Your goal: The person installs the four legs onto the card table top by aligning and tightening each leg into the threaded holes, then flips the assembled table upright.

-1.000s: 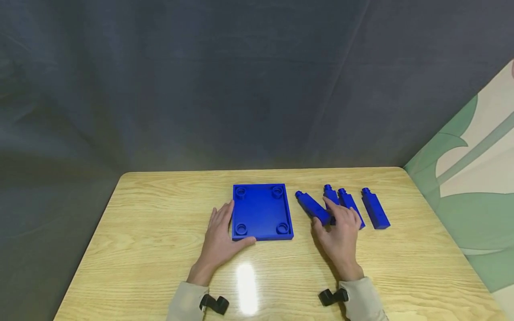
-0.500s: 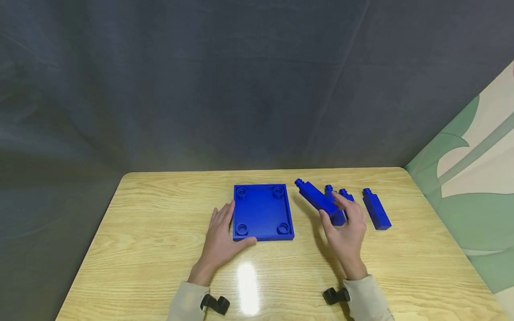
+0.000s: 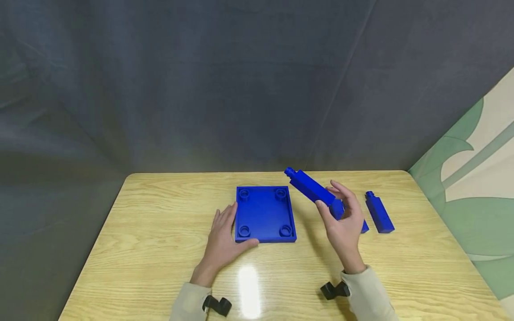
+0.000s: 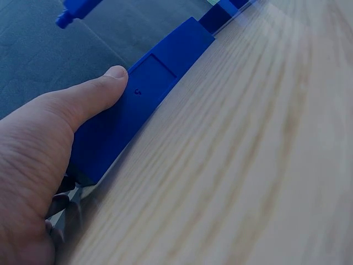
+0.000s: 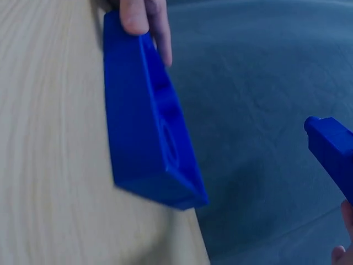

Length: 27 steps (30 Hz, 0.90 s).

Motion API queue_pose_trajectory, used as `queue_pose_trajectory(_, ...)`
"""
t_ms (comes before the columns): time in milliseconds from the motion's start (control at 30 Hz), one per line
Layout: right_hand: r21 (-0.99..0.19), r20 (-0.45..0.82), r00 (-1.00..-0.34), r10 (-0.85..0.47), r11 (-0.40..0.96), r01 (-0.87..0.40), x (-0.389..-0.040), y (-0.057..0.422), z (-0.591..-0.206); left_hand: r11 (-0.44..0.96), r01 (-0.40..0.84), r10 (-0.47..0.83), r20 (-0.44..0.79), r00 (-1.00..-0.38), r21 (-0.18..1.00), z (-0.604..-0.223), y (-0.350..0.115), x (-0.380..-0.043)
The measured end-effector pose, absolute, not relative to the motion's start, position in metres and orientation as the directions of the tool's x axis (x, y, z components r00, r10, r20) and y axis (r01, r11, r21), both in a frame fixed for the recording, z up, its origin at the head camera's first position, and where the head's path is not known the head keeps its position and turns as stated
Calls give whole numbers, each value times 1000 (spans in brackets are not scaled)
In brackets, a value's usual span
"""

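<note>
My left hand (image 3: 222, 240) grips the near-left corner of a square blue tabletop (image 3: 263, 211) lying on the table. Its thumb runs along the near edge and its fingers lie along the left edge. Raised round sockets show at the tabletop's corners. My right hand (image 3: 347, 229) pinches a blue table leg (image 3: 311, 185) near its plain end, raised and slanted, with the threaded end pointing up and left. In the left wrist view, that leg (image 4: 83, 10) shows at the top, above the tabletop (image 4: 149, 88). The right wrist view shows the leg (image 5: 333, 149) at its right edge.
Another blue leg (image 3: 379, 213) lies right of my right hand. More legs lie behind that hand, mostly hidden; one end (image 3: 364, 227) shows. The wooden table (image 3: 160, 214) ends in front of a dark curtain (image 3: 225, 89). A patterned cloth (image 3: 470, 191) hangs at the right.
My right hand has lifted the table leg off the table, its threaded end moving up and left. My left hand keeps its hold on the tabletop.
</note>
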State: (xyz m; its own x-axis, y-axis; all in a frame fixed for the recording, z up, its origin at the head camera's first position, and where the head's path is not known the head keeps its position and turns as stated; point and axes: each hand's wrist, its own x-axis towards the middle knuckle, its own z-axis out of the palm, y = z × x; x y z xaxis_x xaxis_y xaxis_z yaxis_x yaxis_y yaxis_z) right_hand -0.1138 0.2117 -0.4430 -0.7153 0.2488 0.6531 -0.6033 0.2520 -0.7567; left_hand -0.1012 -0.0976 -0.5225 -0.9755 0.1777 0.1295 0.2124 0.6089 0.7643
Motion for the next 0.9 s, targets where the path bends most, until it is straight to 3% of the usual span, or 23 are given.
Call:
queue_pose_trajectory(500,-757,645,-755,118,-38,-652,-134,174,-428,601,225,172,151,-973,767,-522,-97,-103)
queue_pose_trajectory(733,-797,601,-792,110,13,-603,-145,155,-430,602,229,174,154,-973,765,-522,-97,-103)
queue_pose_trajectory(900,-819,568,-823,18,111,-563,-154,142,-428,602,229,176,153,-972,765,-521,-97,-103)
